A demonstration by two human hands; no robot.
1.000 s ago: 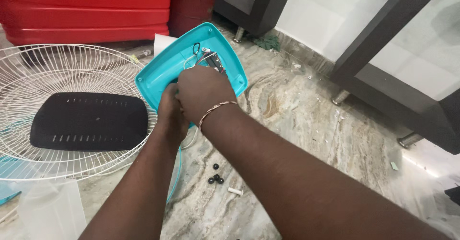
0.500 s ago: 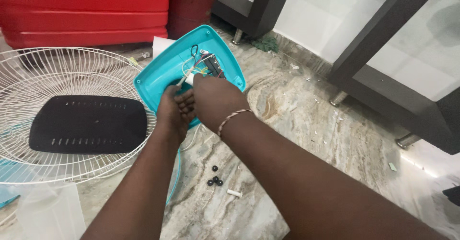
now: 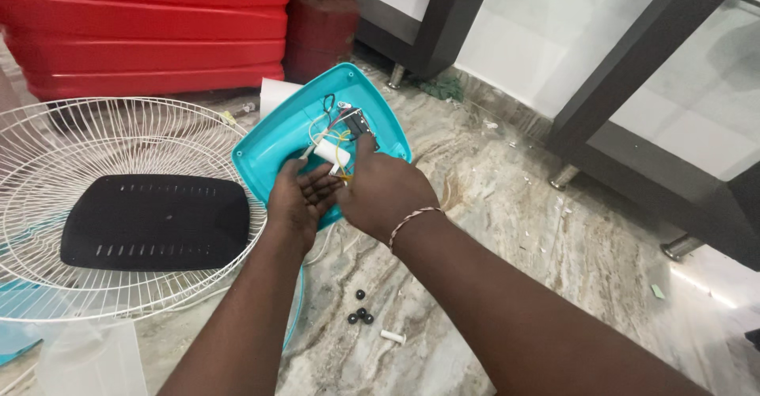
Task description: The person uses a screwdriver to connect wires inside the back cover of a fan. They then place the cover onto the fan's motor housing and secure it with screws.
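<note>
A teal plastic base shell [image 3: 269,155] lies hollow side up on the marble floor. Inside it are thin coloured wires [image 3: 331,109], a small switch block [image 3: 354,121] and a white cylinder part [image 3: 327,153]. My left hand [image 3: 294,204] rests on the shell's near rim, fingers spread just below the white cylinder. My right hand [image 3: 381,193], with a beaded bracelet on the wrist, is next to it with its fingers pinched on the wires beside the cylinder. The fingertips hide the exact grip.
A white wire fan grille [image 3: 55,135] with a black vented panel [image 3: 154,220] on it lies at the left. Red plastic stacks [image 3: 150,24] and a red cylinder [image 3: 322,20] stand behind. Small black pieces [image 3: 360,314] and a white peg [image 3: 393,337] lie on the floor; black furniture legs [image 3: 609,87] stand at the right.
Both hands have drawn back toward the shell's near edge, uncovering the white cylinder and wires. The left hand's fingers have spread apart.
</note>
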